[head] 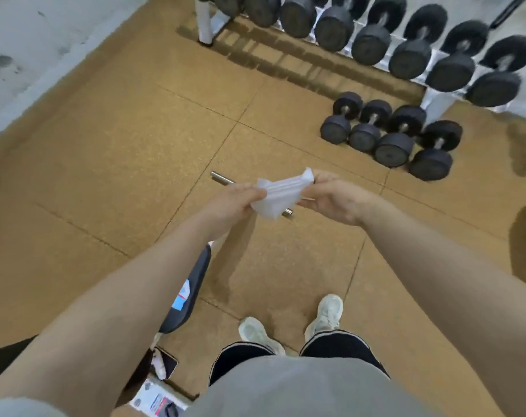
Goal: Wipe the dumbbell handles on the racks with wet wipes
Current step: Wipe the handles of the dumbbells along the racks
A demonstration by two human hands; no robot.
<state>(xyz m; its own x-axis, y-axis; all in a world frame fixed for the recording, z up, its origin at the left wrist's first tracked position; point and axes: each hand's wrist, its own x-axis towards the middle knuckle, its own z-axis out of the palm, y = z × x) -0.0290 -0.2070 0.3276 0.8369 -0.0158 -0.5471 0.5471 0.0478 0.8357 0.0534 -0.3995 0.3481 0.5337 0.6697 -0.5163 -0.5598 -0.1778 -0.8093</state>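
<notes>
A tan rubber-tiled gym floor (120,152) runs under a person standing well short of the rack (436,94) of black dumbbells (412,52), which sits up and to the right of the fingers. The left hand (228,203) and right hand (333,197) each pinch an end of a folded white wet wipe (281,192), fingers curled onto it, no handle touched yet. Pulled unevenly, the wipe could tear or slip free onto the floor beside the metal bar (221,177) lying just beyond the fingers; four loose dumbbells (391,136) to their right are, I judge, a trip hazard on the way to the rack.
</notes>
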